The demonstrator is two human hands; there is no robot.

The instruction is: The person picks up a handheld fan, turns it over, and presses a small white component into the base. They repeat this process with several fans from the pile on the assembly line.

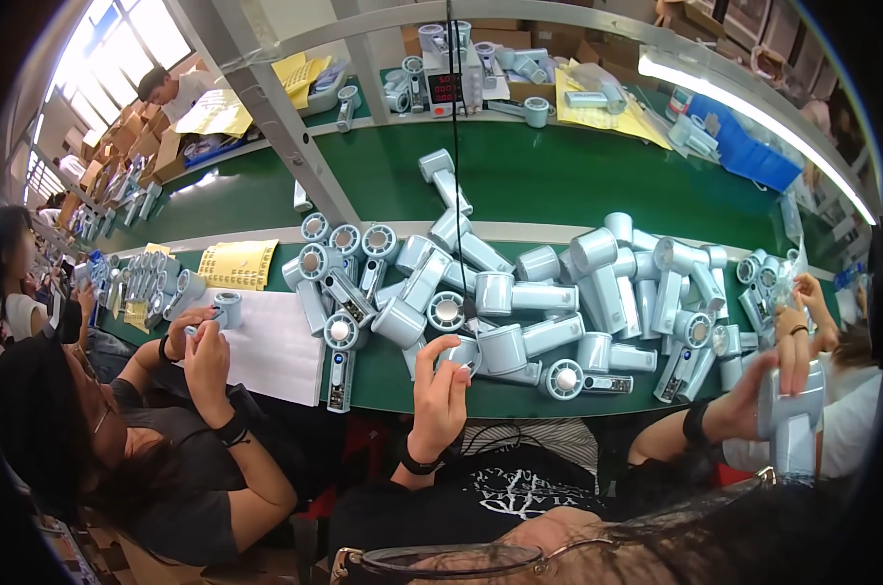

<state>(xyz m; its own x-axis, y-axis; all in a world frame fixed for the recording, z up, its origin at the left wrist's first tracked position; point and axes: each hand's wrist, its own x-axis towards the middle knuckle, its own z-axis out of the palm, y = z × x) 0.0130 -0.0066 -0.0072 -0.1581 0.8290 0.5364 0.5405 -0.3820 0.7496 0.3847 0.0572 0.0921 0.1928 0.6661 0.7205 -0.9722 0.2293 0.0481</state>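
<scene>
My left hand [440, 402], a black band at its wrist, is raised before the near edge of the green bench. Its fingers are bent and apart, with nothing visible in them. A light-blue handheld fan [464, 353] lies just beyond its fingertips. Off to the right, my right hand [739, 408] grips another light-blue handheld fan [795, 429] by its round head, the handle pointing down. A co-worker's fingers overlap that fan's top, so contact between them is unclear. A black cable [454, 175] hangs down, its dark end among the piled fans [529, 297].
On my left, a co-worker handles a fan [228, 310] above a white sheet [276, 356]. Yellow label sheets [237, 263] lie beyond. A metal post [295, 136] rises from the bench. Across it stand a red-display meter [445, 90] and a blue bin [744, 146].
</scene>
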